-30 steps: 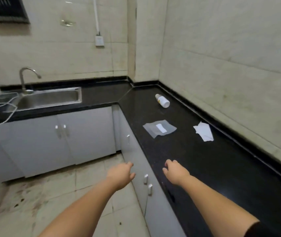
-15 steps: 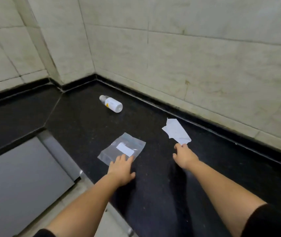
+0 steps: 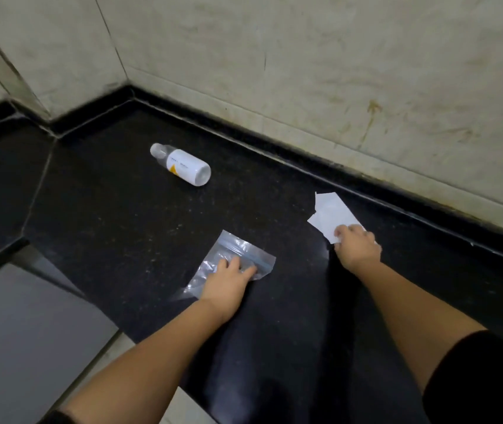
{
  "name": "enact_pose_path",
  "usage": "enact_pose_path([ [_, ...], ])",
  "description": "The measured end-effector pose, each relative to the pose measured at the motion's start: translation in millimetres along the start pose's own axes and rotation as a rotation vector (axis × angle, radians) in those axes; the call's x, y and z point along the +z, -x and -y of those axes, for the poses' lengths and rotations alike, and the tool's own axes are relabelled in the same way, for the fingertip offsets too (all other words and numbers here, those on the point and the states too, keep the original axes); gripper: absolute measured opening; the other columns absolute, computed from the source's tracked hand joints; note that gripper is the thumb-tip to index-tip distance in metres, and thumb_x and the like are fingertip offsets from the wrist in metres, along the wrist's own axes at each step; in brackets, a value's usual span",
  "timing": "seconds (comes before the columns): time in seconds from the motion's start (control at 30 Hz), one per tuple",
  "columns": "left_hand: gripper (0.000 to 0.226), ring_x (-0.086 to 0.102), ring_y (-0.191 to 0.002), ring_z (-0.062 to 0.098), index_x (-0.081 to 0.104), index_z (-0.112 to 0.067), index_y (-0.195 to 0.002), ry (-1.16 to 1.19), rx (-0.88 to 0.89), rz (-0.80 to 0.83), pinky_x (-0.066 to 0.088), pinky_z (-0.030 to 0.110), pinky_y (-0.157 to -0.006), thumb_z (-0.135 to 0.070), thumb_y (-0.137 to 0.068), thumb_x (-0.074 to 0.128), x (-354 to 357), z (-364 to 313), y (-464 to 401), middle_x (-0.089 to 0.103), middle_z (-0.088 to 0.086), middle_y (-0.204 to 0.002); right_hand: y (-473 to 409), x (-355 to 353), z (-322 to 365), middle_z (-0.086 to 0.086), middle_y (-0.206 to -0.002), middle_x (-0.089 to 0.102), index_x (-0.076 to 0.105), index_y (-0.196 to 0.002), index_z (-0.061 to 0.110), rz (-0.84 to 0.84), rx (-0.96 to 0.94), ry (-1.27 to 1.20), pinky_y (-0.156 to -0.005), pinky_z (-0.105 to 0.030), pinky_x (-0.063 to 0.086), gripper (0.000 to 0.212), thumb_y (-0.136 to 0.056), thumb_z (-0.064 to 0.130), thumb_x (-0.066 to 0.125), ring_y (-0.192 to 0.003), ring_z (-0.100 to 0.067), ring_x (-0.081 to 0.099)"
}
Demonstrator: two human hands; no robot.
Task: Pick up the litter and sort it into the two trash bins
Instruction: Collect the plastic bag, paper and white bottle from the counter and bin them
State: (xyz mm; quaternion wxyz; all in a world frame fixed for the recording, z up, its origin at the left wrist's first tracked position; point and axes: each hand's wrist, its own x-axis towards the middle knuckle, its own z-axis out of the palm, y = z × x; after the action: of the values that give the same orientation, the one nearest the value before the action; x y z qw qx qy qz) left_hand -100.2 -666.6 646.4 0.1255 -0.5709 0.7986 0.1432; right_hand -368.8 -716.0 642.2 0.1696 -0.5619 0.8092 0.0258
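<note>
Both hands are just starting: left hand (image 3: 228, 281) pressing flat on the plastic bag (image 3: 238, 255), right hand (image 3: 355, 244) pinching the paper (image 3: 329, 214), bottle (image 3: 183, 163) lying untouched on the counter (image 3: 121, 215), no bins showing.

1. Bare worktop (image 3: 115, 209) left of the bottle (image 3: 183, 163): open passage.
2. Clear strip between plastic bag (image 3: 238, 252) and paper (image 3: 332, 212).
3. Blocked behind by wall (image 3: 305, 71).

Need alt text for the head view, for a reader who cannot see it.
On a black countertop, the left hand presses a clear zip bag while the right hand rests on white paper. A small white bottle lies on its side farther back.
</note>
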Motion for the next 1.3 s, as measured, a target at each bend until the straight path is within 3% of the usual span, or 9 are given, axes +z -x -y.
enact_pose_path([
  [0.3, 0.031, 0.054, -0.118, 0.028, 0.061, -0.014, -0.120, 0.297, -0.207, -0.003, 0.045, 0.036, -0.103, -0.012, -0.094, 0.044, -7, 26, 32, 0.057, 0.009, -0.128, 28, -19, 23, -0.017, -0.108, 0.059, 0.060, -0.093, 0.011, 0.185, -0.059, -0.251, -0.078, -0.030, 0.040, 0.015, -0.089, 0.007, 0.046, -0.092, -0.031, 0.057],
  [0.47, 0.032, 0.064, -0.106, 0.030, 0.063, -0.008, -0.117, 0.270, -0.346, -0.069, 0.052, 0.035, -0.086, -0.005, -0.093, 0.041, -36, 73, 38, 0.063, 0.010, -0.118, 41, -46, 99, -0.015, -0.103, 0.067, 0.070, -0.090, 0.008, 0.135, -0.280, -0.282, -0.084, -0.032, 0.048, 0.024, -0.087, 0.007, 0.046, -0.094, -0.029, 0.060],
  [0.57, 0.034, 0.065, -0.102, 0.028, 0.067, -0.013, -0.109, 0.272, -0.386, -0.160, 0.053, 0.036, -0.085, -0.009, -0.092, 0.039, -55, 114, 27, 0.061, 0.007, -0.117, 34, -60, 158, -0.008, -0.083, 0.058, 0.052, -0.058, 0.019, 0.083, -0.321, -0.243, -0.070, -0.029, 0.040, 0.031, -0.088, 0.019, 0.042, -0.080, -0.027, 0.052],
  [0.7, 0.035, 0.065, -0.101, 0.027, 0.067, -0.014, -0.110, 0.314, -0.400, -0.202, 0.055, 0.036, -0.088, -0.016, -0.094, 0.035, -72, 175, -3, 0.058, 0.005, -0.118, 5, -67, 248, 0.000, -0.062, 0.045, 0.036, -0.047, 0.018, 0.017, -0.415, -0.192, -0.061, -0.030, 0.035, 0.046, -0.090, 0.032, 0.046, -0.069, -0.024, 0.049],
  [0.83, 0.036, 0.060, -0.109, 0.024, 0.062, -0.016, -0.121, 0.256, -0.385, -0.155, 0.051, 0.035, -0.092, -0.020, -0.098, 0.035, -84, 248, -49, 0.055, 0.004, -0.124, -40, -69, 345, -0.002, -0.075, 0.051, 0.039, -0.056, 0.020, -0.024, -0.490, -0.107, -0.059, -0.030, 0.034, 0.040, -0.091, 0.036, 0.050, -0.076, -0.025, 0.053],
  [0.93, 0.034, 0.054, -0.116, 0.022, 0.058, -0.015, -0.126, 0.173, -0.341, -0.061, 0.050, 0.035, -0.097, -0.019, -0.099, 0.039, -84, 303, -79, 0.052, 0.005, -0.128, -75, -67, 413, -0.011, -0.107, 0.059, 0.057, -0.098, 0.019, -0.034, -0.488, -0.004, -0.070, -0.036, 0.042, 0.021, -0.092, 0.038, 0.051, -0.097, -0.031, 0.060],
  [1.1, 0.029, 0.047, -0.122, 0.030, 0.057, -0.009, -0.120, 0.061, -0.204, 0.039, 0.049, 0.047, -0.096, -0.020, -0.097, 0.043, -59, 371, -114, 0.049, 0.011, -0.127, -128, -52, 490, -0.017, -0.141, 0.041, 0.021, -0.150, 0.024, 0.067, -0.400, 0.202, -0.080, -0.040, 0.045, 0.073, -0.089, 0.046, 0.055, -0.120, -0.037, 0.052],
  [1.2, 0.015, 0.062, -0.097, 0.031, 0.067, -0.006, -0.090, 0.098, -0.144, -0.139, 0.058, 0.042, -0.067, -0.018, -0.087, 0.058, -48, 378, -117, 0.061, 0.012, -0.102, -143, -39, 511, -0.015, -0.148, 0.037, 0.014, -0.153, 0.026, 0.174, -0.345, 0.410, -0.093, -0.042, 0.046, 0.079, -0.089, 0.049, 0.056, -0.129, -0.036, 0.047],
  [1.3, 0.018, 0.064, -0.054, 0.021, 0.062, -0.014, -0.051, 0.132, -0.125, -0.226, 0.043, 0.024, -0.031, -0.018, -0.060, 0.077, -35, 384, -120, 0.062, 0.004, -0.062, -147, -32, 520, -0.011, -0.136, 0.053, 0.041, -0.142, 0.017, 0.188, -0.349, 0.556, -0.086, -0.038, 0.047, 0.057, -0.092, 0.043, 0.053, -0.120, -0.031, 0.055],
])
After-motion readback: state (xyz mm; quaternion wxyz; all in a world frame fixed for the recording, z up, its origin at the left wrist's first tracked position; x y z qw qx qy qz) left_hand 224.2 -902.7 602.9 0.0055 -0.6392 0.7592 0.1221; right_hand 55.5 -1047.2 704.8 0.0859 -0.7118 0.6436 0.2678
